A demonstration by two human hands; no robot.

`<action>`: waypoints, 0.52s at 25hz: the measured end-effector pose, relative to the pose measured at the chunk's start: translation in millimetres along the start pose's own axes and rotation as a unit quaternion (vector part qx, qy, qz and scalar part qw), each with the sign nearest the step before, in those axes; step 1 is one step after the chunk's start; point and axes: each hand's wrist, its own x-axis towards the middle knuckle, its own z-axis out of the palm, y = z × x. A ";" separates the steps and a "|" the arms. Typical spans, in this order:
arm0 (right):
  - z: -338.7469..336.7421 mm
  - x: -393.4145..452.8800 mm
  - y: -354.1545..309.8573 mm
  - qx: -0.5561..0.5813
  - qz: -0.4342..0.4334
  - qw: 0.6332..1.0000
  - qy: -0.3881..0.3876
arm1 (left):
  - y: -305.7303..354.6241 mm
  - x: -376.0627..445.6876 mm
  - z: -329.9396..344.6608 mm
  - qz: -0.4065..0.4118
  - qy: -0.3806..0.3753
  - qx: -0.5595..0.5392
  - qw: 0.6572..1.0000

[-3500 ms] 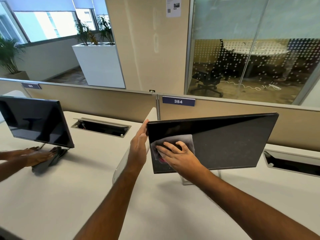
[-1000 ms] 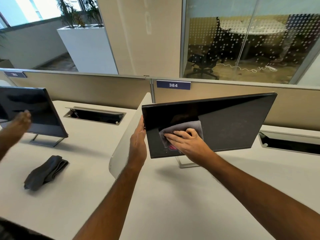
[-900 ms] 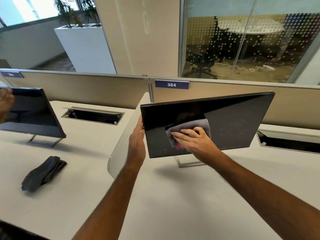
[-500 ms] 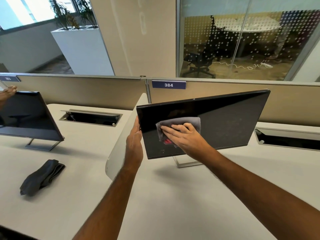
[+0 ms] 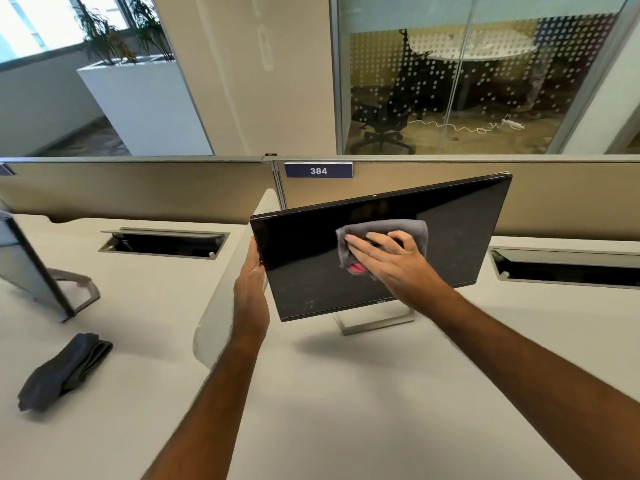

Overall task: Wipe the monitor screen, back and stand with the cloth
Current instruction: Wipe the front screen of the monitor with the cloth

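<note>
My left hand (image 5: 252,289) grips the monitor (image 5: 450,244) by its left edge — steadying it. My right hand (image 5: 391,263) lies flat, fingers spread, pressing the grey cloth (image 5: 412,228) against the dark screen.

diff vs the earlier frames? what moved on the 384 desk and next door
The right hand slid the cloth from the screen's left edge toward its middle, pressing flat. On the neighbouring desk, the other person's hands have left view, their dark cloth now lies loose on the desk, and that monitor has been turned around. Unchanged: the left hand grips the monitor by its left edge.
</note>
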 end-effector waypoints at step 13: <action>-2.5 -22.5 28.7 0.009 0.046 0.999 0.008 | 20.2 -3.0 6.6 0.005 0.015 -0.002 1.000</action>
